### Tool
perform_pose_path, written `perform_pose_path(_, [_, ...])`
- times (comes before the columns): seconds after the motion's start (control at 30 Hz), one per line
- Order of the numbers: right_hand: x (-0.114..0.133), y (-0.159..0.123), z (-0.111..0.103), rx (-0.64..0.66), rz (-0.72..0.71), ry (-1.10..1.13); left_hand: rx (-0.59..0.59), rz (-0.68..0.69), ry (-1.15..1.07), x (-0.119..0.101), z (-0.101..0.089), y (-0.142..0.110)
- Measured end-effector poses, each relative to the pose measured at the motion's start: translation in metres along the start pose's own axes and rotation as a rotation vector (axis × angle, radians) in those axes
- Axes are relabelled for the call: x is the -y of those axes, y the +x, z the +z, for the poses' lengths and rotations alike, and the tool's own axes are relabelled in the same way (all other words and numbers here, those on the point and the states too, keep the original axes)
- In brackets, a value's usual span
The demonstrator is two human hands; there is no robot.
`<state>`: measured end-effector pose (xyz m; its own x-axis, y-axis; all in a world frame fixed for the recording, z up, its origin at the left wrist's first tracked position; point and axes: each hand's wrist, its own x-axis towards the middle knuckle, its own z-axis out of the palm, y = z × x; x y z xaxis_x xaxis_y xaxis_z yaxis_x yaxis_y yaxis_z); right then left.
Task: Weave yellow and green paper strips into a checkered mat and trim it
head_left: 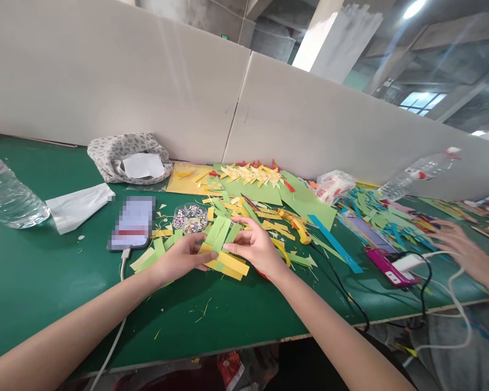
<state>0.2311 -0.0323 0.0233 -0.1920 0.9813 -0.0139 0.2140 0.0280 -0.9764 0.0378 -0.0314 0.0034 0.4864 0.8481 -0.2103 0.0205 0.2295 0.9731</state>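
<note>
- L grip [183,255]: closed, thumb over yellow strips, fingers behind; grasping their L end.
- R grip [258,247]: thumb + fingertips pinching green strips, close by L grip.
- Green strips [218,233]: paper, several, side by side; between both grips, running up & away from yellow strips.
- Yellow strips [232,265]: paper, crosswise to green; L end in L grip, R end free, below R grip.
- Sequin case [190,218]: clear, multi-compt.; just beyond L grip.
- Phone [140,209]: on bench [224,317], left of L grip; white cable [120,326] plugged in at near end.
- Glue gun [299,226]: yellow, w/ black cord; right of & beyond R grip.
- Blue strip [336,244]: flat, farther right of R grip, past glue gun.
- Woven piece [250,175]: yel./wht. w/ red bits; well beyond both grips, on green sheets [309,203].
- Power strip [391,269]: magenta, wht. plug in; well right of R grip.
- Co-worker's hand [456,244]: far right of R grip, past power strip.
- Water bottle [12,195]: clear, tilted in view; far left of L grip.
</note>
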Motion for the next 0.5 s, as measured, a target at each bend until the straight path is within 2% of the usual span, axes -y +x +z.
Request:
perform_pose_path(0.2, [0.0008, -0.003, 0.0061, -0.026, -0.02, -0.092, 0.051, -0.002, 0.044, -0.0006, 0.0008, 0.0])
perform_pose_path(0.5, [0.0015, -0.005, 0.0087, -0.053, -0.023, -0.066, 0.081, -0.026, 0.044, -0.0013, -0.0026, 0.0007])
